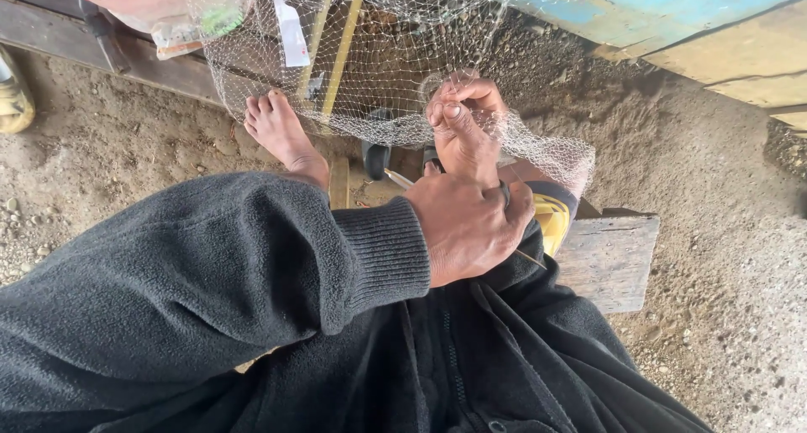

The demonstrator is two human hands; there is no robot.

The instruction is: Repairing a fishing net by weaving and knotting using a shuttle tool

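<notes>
A fine white fishing net (361, 63) hangs down in front of me from above. My right hand (462, 126) is raised into its lower edge, thumb up, fingers closed on a bunch of mesh. Just below, my left hand (466, 227), coming out of a black ribbed sleeve, is closed around a thin pale netting needle (397, 179) whose ends stick out on both sides of the fist. The two hands touch. My bare foot (282, 130) rests on the sand under the net.
I sit on a weathered wooden plank (609, 261). A blue and yellow painted boat hull (689, 21) stands at the top right. A dark timber beam (126, 63) and a plastic bag (151, 8) lie at the top left. Sandy, pebbly ground (723, 231) surrounds me.
</notes>
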